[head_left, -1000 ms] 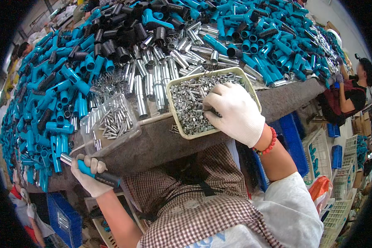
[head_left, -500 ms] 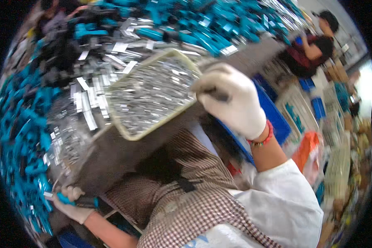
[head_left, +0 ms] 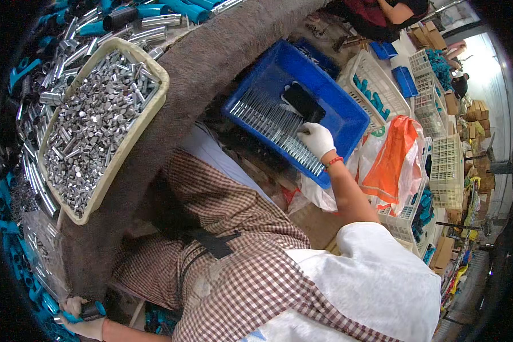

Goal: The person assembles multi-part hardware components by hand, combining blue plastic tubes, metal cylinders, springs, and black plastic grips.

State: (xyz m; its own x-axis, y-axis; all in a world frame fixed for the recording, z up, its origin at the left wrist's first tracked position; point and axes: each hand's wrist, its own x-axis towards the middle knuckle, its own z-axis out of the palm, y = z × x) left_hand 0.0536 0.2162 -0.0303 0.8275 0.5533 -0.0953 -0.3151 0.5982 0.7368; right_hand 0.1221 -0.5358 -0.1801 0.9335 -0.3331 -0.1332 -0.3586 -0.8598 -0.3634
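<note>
My right hand (head_left: 315,139), in a white glove, reaches into a blue plastic bin (head_left: 351,137). Its fingers are curled closed against a row of slim metal rods (head_left: 273,119) lying side by side there; whatever they pinch is hidden. Beside them in the bin lies a dark phone-shaped object (head_left: 302,101). At the lower left, my gloved left hand (head_left: 84,324) is closed around a teal-and-black tube (head_left: 94,310) with a shiny metal end. On the dark padded bench edge (head_left: 199,62) rests a cream tray (head_left: 161,85) full of small metal pieces (head_left: 100,122).
Teal tubes (head_left: 188,8) and chrome tubes pile up behind and left of the tray. White crates (head_left: 376,85) with teal parts and an orange-and-white plastic bag (head_left: 390,165) stand right of the bin. A person (head_left: 396,11) is at the far side.
My right hand has moved from the cream tray's edge down into the blue bin. The view has swung right. My left hand keeps its hold on the tube.
</note>
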